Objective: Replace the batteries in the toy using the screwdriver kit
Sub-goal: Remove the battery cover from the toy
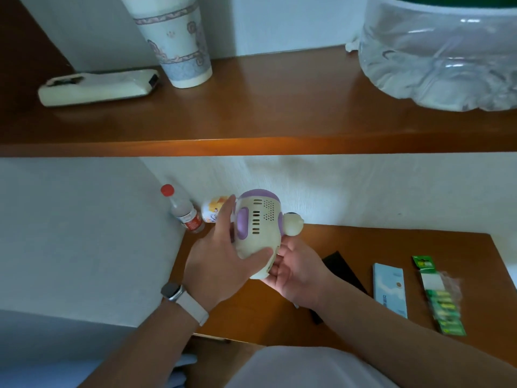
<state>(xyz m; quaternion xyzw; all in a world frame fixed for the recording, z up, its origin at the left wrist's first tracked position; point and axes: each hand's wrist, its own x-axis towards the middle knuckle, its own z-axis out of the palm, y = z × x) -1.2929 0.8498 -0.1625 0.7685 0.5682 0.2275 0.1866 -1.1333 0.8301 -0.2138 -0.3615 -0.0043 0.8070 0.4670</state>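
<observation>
While left hand (221,256) grips toy (258,228), right hand (293,273) cups underneath.

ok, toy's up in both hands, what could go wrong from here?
The toy is held off the desk by the left hand and right hand; its rounded shell could slip and drop. The bottle stands near the left hand; turning the toy might tip it.

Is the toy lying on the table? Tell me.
No, the left hand and right hand hold the toy up off the table.
</observation>
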